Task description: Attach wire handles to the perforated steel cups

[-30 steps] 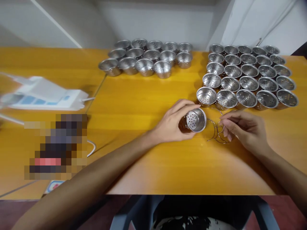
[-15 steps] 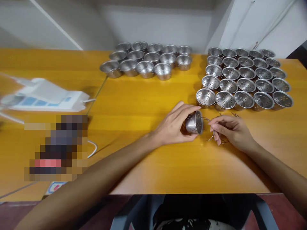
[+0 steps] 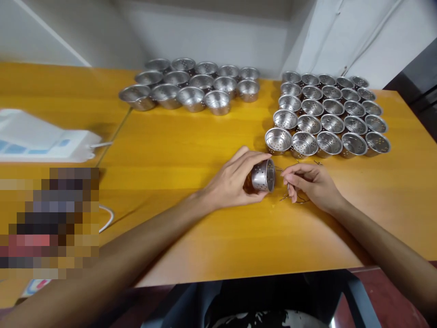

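A small perforated metal cup [image 3: 262, 176] lies on its side between the thumb and fingers of my left hand [image 3: 232, 178], its mouth turned to the right. My right hand [image 3: 309, 184] pinches a thin bent wire [image 3: 284, 195] just beside that mouth. One wire end reaches toward the rim; whether it touches the cup I cannot tell. More thin wire [image 3: 318, 163] shows on the table behind my right fingers, partly hidden by them.
Rows of similar perforated cups [image 3: 329, 143] stand upright at the back right. Another group of cups [image 3: 191, 98] stands at the back left. A white power strip [image 3: 78, 141] and a pixelated dark object [image 3: 51, 214] are on the left of the yellow table [image 3: 191, 237].
The whole view has shifted, so things appear farther left. My left hand has rolled the cup slightly, showing more holes in its side. Both hands keep their grips.
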